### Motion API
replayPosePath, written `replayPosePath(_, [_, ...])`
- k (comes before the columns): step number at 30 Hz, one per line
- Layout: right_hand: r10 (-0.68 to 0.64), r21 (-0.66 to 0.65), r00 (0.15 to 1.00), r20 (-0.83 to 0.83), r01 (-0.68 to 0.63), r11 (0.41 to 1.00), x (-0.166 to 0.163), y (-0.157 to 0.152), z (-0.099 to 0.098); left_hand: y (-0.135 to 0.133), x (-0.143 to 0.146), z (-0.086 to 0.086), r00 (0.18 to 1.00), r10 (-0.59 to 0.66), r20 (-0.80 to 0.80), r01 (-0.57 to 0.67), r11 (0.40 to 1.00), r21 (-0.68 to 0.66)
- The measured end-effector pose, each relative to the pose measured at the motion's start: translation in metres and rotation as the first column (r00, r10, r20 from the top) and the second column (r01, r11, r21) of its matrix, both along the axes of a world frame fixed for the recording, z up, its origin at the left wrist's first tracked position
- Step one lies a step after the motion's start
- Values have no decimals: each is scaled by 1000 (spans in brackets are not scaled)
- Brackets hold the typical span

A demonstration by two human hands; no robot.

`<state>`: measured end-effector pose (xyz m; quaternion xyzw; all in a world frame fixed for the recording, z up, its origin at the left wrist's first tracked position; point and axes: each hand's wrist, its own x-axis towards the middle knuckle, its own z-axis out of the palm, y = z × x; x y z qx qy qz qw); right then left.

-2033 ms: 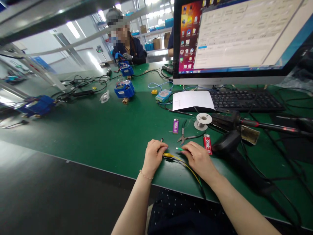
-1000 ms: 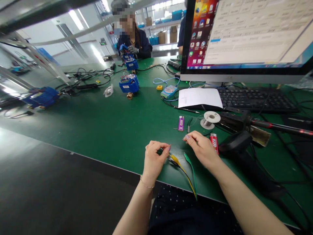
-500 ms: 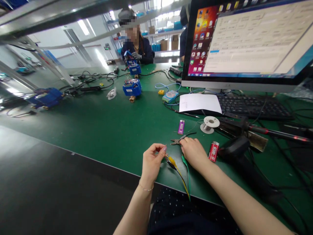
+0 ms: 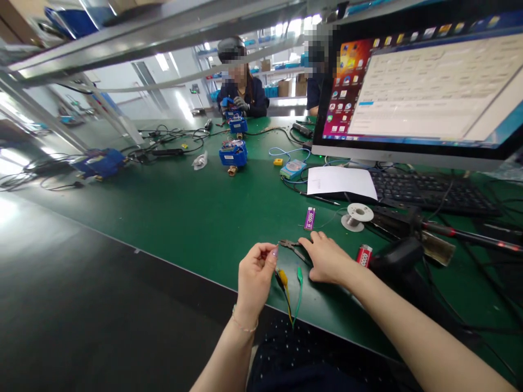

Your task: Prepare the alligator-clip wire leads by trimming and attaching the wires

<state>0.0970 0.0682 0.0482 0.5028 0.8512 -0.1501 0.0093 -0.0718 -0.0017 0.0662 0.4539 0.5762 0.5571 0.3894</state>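
Note:
My left hand (image 4: 254, 275) is raised just above the green table's near edge, thumb and forefinger pinched on something too small to make out. Below its fingertips lie a yellow clip lead (image 4: 283, 278) and a green clip lead (image 4: 299, 275), their wires running off the table edge toward me. My right hand (image 4: 326, 258) rests on small pliers (image 4: 291, 246), fingers curled over the handles, jaws pointing left. A red lighter (image 4: 363, 255) lies just right of that hand, and a purple lighter (image 4: 309, 218) lies beyond it.
A solder spool (image 4: 357, 215), a soldering iron on its stand (image 4: 412, 224), white paper (image 4: 341, 181), a keyboard (image 4: 429, 190) and a monitor (image 4: 420, 92) crowd the right. Blue devices (image 4: 233, 153) and cables lie farther back. A person in dark clothes (image 4: 242, 92) works across the green table (image 4: 175, 212).
My right hand let go of the green lead, reached forward and closed on the pliers, drawing them nearer. My left hand lifted slightly, still pinched. The camera tilted up.

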Motion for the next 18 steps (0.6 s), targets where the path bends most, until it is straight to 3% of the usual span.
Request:
replayPosePath(4, [-130, -14, 986, -102, 129, 992, -7, -9, 7, -9, 2, 12, 997, -8, -77, 12, 999, 49])
replayPosePath(8, [-223, -177, 923, -313, 174, 969, 12, -35, 26, -18, 4, 23, 994, -4, -109, 14, 995, 99])
replayPosePath(9, [-245, -256, 876, -416, 145, 956, 16, -48, 31, -20, 6, 25, 992, -14, -123, 27, 994, 107])
replayPosePath(11, [-342, -447, 681, -647, 24, 894, 24, -77, 36, -24, 10, 28, 985, -48, -165, 68, 991, 118])
replayPosePath(13, [-454, -566, 521, -723, -71, 821, 26, -105, 36, -28, 15, 32, 972, -88, -218, 117, 985, 124])
replayPosePath(15, [-514, -617, 464, -721, -94, 781, 25, -126, 34, -31, 20, 35, 955, -124, -268, 164, 977, 133])
replayPosePath(18, [-535, -624, 423, -732, -98, 775, 25, -139, 31, -35, 28, 39, 931, -174, -322, 231, 961, 148])
